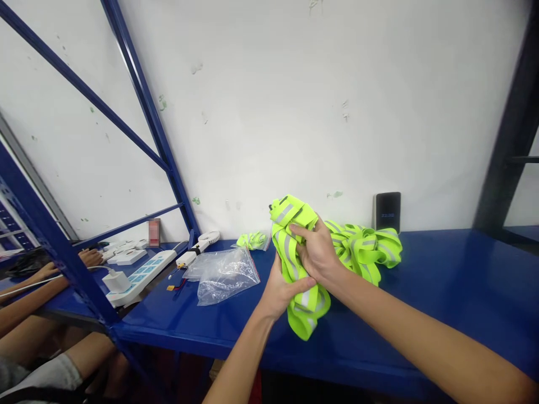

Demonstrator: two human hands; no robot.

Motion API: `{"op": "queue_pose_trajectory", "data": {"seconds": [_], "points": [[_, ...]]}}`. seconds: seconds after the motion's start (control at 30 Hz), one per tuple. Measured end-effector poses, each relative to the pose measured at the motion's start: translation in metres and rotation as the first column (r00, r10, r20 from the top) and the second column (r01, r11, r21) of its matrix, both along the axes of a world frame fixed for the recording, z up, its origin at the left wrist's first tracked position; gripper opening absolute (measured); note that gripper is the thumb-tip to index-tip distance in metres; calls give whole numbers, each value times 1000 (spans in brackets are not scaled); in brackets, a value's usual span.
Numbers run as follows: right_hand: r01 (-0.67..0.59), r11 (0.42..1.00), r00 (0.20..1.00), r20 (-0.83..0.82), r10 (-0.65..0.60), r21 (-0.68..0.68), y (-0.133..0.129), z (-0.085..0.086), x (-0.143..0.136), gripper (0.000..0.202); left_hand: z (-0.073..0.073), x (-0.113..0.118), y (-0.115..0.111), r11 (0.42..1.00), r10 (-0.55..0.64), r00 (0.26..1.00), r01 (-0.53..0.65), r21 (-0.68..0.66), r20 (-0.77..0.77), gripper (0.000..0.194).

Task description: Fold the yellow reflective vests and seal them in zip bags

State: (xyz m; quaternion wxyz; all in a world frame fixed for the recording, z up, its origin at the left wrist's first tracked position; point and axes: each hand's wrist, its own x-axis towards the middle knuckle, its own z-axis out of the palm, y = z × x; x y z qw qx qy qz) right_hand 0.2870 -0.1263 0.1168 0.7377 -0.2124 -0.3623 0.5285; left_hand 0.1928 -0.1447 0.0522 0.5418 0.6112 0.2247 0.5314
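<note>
A bundle of yellow-green reflective straps [290,247] is held up over the blue table. My left hand [280,289] grips it from below and the left, thumb across the front. Around its right side my right hand [318,249] is closed, with fingers partly hidden among the loops. A loose end hangs below both hands. Behind my right hand, a pile of similar straps [364,249] lies on the table. Left of the bundle are a crumpled clear plastic bag [227,275] and, farther back, a small bag with folded green straps [251,240].
A phone [388,211] leans on the wall behind the blue table [455,292]. At left are a small white fan [208,238], a power strip [143,275] with a white plug, and blue rack posts. Another person's hands [90,257] rest at the far left.
</note>
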Motion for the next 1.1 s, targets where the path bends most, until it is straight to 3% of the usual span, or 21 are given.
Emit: {"op": "queue_pose_trajectory", "data": {"seconds": [0.07,0.13,0.23,0.3,0.4,0.47,0.53,0.67,0.77,0.97,1.03,1.1], "points": [[59,997,995,74,-61,41,2,-4,4,45,-6,-8,0,998,14,998,-17,-62,-56,70],[185,961,941,246,-234,206,3,-11,12,43,-11,-19,-5,995,60,982,-74,-72,-179,53],[233,825,722,477,-501,514,2,-24,26,41,-12,-34,-18,985,172,893,-170,43,-415,41],[135,744,591,549,-591,655,1,-34,34,49,-10,-42,-29,952,305,763,-238,190,-571,41],[-120,595,429,582,-691,795,1,-50,46,60,-6,-54,-51,877,478,460,-292,381,-748,57],[-301,500,319,580,-750,812,-1,-60,55,62,-3,-61,-67,857,504,280,-275,435,-817,69],[-422,463,219,583,-783,780,-4,-71,64,61,-1,-68,-83,867,484,186,-230,441,-855,68],[-530,520,50,637,-769,670,-14,-91,68,57,-3,-74,-104,909,407,115,-148,390,-906,54],[-549,586,-23,690,-724,596,-16,-101,64,54,-6,-74,-105,908,411,91,-124,399,-907,55],[-615,716,-84,875,-477,331,-22,-105,73,67,-9,-71,-91,834,551,-11,23,551,-835,58],[-624,742,-96,918,-385,246,-30,-102,78,66,-5,-70,-89,806,592,-45,57,590,-805,64],[-621,762,-121,937,-327,186,-40,-99,78,62,4,-69,-88,816,577,-76,101,569,-813,61]]}}
